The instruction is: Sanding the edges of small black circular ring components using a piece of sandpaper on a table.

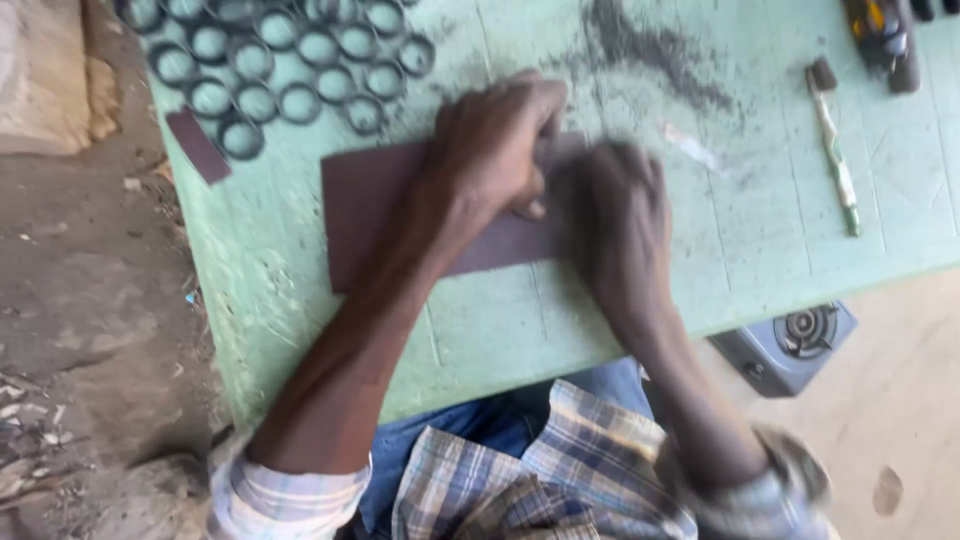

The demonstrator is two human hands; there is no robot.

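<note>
Your biggest risk, as I judge it, is the abrasive sheet [400, 215] slipping under you; it lies flat on the green table [780, 250] with only your left hand [495, 150] pinning its far right part, and the long left stretch of it sits free, so a hard stroke could buckle or skate it toward the table edge; your knuckles could then meet the grit. A second risk is the small part itself; whatever your right hand [615, 215] presses to the sheet is hidden beneath it, and a thin piece could flick out from under your fingers and be lost on the dirt floor [90, 300]. Dark filings [650, 50] already lie on the table beyond your hands, and more dust could foul the rows of dark rings [290, 60] at the far left corner; these sit well apart from the sheet, as does the toothbrush [835, 150] to the right.

Your left forearm comes in on a diagonal from the lower left; the hand is bent at the wrist, fingers curled down and bearing on the sheet, thumb tip showing at its near side. Your right hand lies just beside it, palm down and blurred; I cannot tell whether its fingers are clenched on something or pressed flat; the wrist is straight, the forearm running back to your checked sleeve [770, 490].
</note>
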